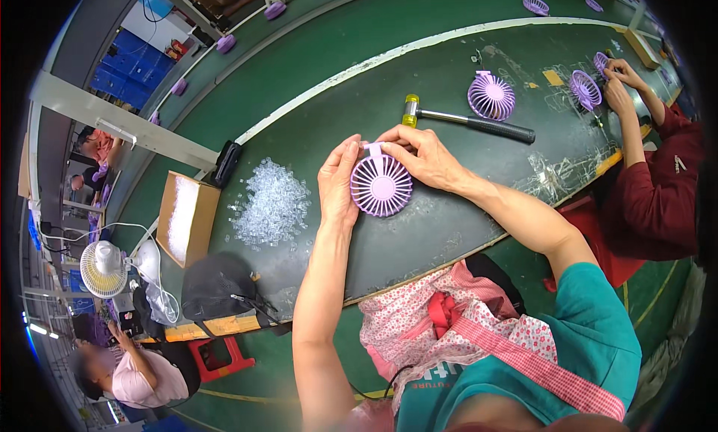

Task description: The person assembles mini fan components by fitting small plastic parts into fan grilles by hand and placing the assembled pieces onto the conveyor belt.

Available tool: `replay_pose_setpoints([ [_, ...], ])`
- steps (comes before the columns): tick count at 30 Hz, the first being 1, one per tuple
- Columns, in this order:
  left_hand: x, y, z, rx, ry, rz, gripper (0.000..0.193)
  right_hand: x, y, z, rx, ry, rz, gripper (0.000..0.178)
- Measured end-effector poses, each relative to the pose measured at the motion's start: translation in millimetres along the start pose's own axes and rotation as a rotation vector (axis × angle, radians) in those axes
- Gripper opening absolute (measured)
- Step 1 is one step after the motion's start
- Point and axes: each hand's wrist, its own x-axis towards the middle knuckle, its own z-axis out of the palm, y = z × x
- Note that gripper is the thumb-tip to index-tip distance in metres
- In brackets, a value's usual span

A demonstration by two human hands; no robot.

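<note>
Between my hands is a round purple fan grille (383, 186) with radial slats and a short neck at its top. My left hand (340, 179) holds its left side, thumb and fingers near the neck. The fingers of my right hand (425, 157) close on the neck from the right. Any small part pinched there is too small to make out. Beyond my right hand lies a hammer (471, 124) with a yellow head and black grip. Another purple fan grille (491, 97) rests flat past the hammer. Left of my hands spreads a pile of small clear plastic pieces (273, 203).
An open cardboard box (188, 216) of white pieces stands left of the pile, near a black bag (221, 288). A co-worker (649, 170) at right handles purple fan grilles (585, 90). More purple parts (275, 11) lie along the far green belt (321, 73).
</note>
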Motion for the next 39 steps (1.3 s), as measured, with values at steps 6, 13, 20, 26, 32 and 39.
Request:
replay_pose_setpoints([
  [6, 2, 2, 0, 0.092, -0.038, 0.017, 0.032, 3, 5, 0, -0.046, 0.051, -0.061, 0.022],
  [13, -4, 13, 4, 0.644, -0.12, 0.31, 0.023, 4, 3, -7, -0.275, 0.121, -0.26, 0.014],
  [20, -1, 6, -3, 0.231, -0.182, 0.074, 0.018, -9, -4, 1, -0.364, 0.137, -0.4, 0.013],
  [26, -15, 14, 23, 0.387, -0.063, 0.234, 0.014, -1, -1, -4, -0.367, 0.17, -0.381, 0.013],
  [32, -6, 22, 8, 0.308, -0.195, 0.134, 0.013, 2, -3, -2, -0.34, 0.152, -0.51, 0.012],
  [39, -12, 22, 16, 0.345, -0.218, 0.24, 0.016, 1, -12, 0, -0.371, 0.157, -0.555, 0.012],
])
